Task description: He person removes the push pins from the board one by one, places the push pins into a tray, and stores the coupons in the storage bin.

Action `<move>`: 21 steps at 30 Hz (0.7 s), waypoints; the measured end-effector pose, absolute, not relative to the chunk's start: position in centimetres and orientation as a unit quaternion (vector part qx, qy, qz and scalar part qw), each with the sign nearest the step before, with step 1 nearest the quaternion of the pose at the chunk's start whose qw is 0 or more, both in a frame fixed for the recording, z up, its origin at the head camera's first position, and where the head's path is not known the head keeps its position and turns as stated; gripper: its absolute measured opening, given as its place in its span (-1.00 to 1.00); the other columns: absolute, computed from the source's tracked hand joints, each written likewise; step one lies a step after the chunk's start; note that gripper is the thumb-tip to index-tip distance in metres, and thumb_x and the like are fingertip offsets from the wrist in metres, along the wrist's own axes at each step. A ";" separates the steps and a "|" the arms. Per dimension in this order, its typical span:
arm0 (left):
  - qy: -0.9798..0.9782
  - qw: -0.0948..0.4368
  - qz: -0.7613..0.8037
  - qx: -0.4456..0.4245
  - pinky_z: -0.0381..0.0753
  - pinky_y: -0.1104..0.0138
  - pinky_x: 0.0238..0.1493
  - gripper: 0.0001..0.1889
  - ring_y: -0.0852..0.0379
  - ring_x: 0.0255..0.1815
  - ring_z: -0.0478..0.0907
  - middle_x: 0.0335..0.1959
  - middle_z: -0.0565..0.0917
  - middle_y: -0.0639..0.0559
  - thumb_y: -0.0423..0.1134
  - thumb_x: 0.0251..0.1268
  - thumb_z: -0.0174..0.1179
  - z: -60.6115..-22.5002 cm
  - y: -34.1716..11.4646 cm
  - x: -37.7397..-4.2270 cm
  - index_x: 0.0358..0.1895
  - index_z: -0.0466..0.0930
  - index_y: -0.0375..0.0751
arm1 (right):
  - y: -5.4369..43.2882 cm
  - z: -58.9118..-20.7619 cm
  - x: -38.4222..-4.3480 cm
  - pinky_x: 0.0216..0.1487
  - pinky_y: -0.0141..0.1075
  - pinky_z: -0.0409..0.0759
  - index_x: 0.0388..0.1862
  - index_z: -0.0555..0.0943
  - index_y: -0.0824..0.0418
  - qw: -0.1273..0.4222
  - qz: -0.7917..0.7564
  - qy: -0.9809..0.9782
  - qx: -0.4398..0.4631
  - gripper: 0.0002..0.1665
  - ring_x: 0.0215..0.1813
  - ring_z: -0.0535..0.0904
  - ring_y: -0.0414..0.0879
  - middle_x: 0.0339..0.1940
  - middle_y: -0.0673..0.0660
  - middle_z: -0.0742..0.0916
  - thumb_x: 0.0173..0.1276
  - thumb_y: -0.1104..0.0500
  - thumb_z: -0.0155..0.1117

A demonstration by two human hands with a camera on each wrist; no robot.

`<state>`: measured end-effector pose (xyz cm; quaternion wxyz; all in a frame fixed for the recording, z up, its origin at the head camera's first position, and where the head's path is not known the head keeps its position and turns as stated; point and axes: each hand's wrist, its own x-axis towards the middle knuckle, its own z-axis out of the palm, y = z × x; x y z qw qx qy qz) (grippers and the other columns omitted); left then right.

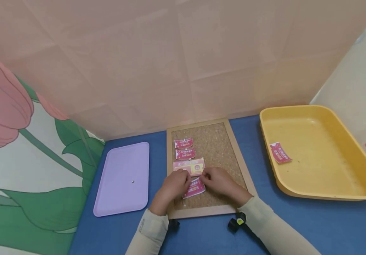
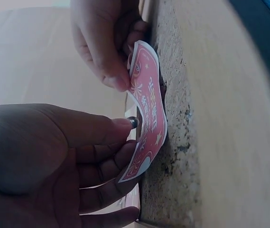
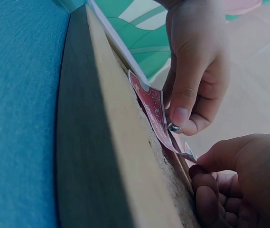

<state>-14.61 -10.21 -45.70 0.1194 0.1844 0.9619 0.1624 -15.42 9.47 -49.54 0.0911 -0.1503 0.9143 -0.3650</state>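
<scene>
My left hand (image 1: pixel 178 181) pinches a silver thumbtack (image 2: pixel 133 122) between thumb and finger, at the upper edge of a pink paper coupon (image 1: pixel 194 188). With thumb and fingertips, my right hand (image 1: pixel 219 180) grips one end of that coupon. The coupon bows slightly and leans over the corkboard (image 1: pixel 213 141), in its lower left part. Just above the hands, a larger pink-and-yellow ticket (image 1: pixel 197 166) lies on the board, partly covered by the left fingers. Higher up are two more coupons, one (image 1: pixel 185 154) below the other (image 1: pixel 184 143). The tack's point is hidden.
Left of the board lies a lilac tray (image 1: pixel 112 191) with a small tack (image 1: pixel 133 181) in it. At the right stands a yellow tub (image 1: pixel 329 152) with one pink coupon (image 1: pixel 280 153) inside. A blue cloth (image 1: pixel 202 233) covers the table, with a wall behind.
</scene>
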 end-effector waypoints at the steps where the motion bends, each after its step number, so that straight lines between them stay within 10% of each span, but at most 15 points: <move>1: 0.962 0.120 0.164 0.183 0.39 0.32 -0.43 -0.88 0.17 -0.46 0.38 -0.48 0.42 0.15 -0.18 0.37 0.13 -45.7 -10.2 -14.6 -0.37 0.52 -0.03 | 9.5 -49.5 -15.4 -0.51 -0.28 0.39 -0.51 0.57 0.00 0.093 -0.367 0.914 -0.149 -0.78 -0.56 0.43 -0.19 -0.63 -0.09 0.55 0.37 0.05 0.25; 21: 0.963 0.042 0.207 0.169 0.45 0.33 -0.41 -0.90 0.18 -0.40 0.39 -0.38 0.43 0.12 -0.20 0.44 0.12 -42.3 -11.8 -13.5 -0.29 0.47 -0.08 | 12.8 -44.0 -15.7 -0.49 -0.24 0.47 -0.35 0.63 0.08 0.076 -0.421 0.890 -0.155 -0.80 -0.47 0.46 -0.11 -0.52 -0.01 0.60 0.45 0.04 0.18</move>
